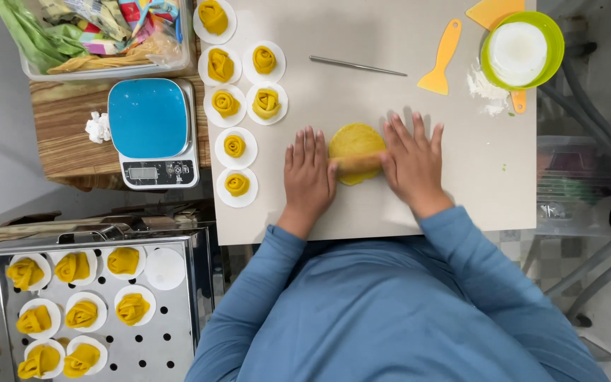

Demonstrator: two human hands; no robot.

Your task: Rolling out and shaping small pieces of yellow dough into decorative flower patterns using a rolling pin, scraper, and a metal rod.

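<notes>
Pressing flat left hand, right hand, fingers spread, on wooden rolling pin over round yellow dough.

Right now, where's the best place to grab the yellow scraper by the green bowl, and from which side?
Take the yellow scraper by its narrow handle, the upper end pointing away from the person. It lies flat on the board, wide blade nearest the hands, so a pinch across the handle from above probably works best. That end has open board on both sides; the green bowl sits off to its right, apart from it.
</notes>
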